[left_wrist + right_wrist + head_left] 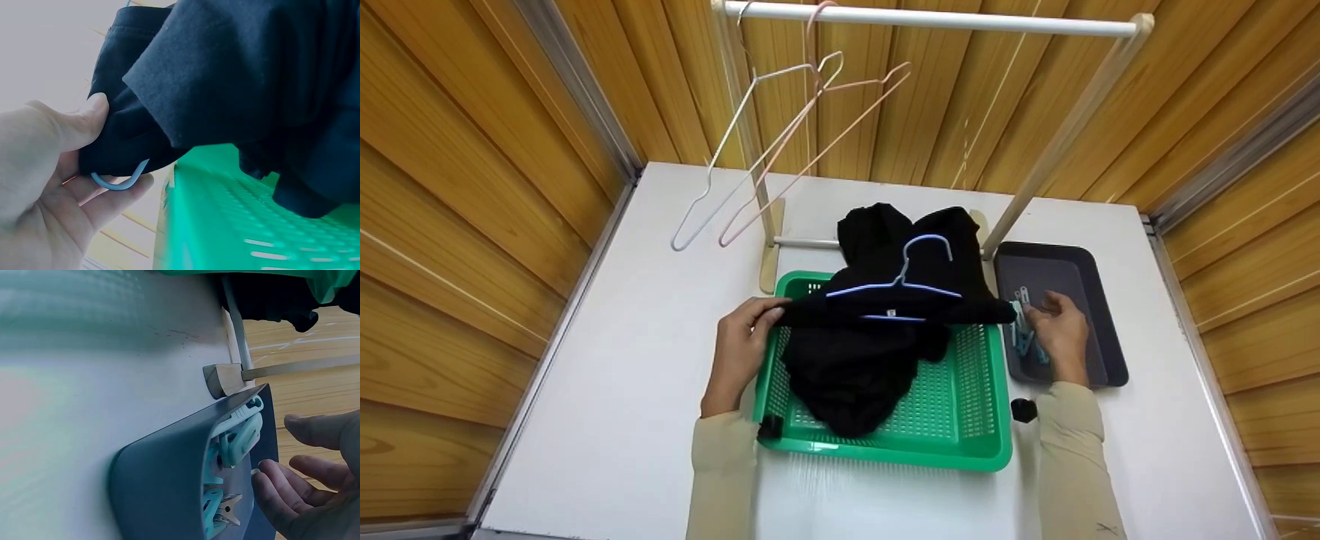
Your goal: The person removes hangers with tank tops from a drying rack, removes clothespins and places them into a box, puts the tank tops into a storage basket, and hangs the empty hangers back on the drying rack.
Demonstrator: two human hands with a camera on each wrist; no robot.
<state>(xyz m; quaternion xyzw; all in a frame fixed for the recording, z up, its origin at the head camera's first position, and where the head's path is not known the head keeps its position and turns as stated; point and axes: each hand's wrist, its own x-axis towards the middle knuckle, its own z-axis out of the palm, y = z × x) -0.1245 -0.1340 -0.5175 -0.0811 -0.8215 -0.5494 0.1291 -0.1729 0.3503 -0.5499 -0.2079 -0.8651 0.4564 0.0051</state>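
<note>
My left hand pinches the end of a black garment between thumb and fingers. The garment is on a blue wire hanger, whose hook points up. In the left wrist view, a curved end of the hanger sticks out of the cloth by my fingers. The garment lies over a green basket, part of it inside. My right hand is over a dark grey tray, its fingers loosely bent beside teal clothespins, with nothing seen between them. A wooden clothespin lies there too.
Behind the basket stands a rack with a white top bar and wooden posts. A white hanger and a pink hanger hang at its left end. Wood-patterned panels enclose the white table.
</note>
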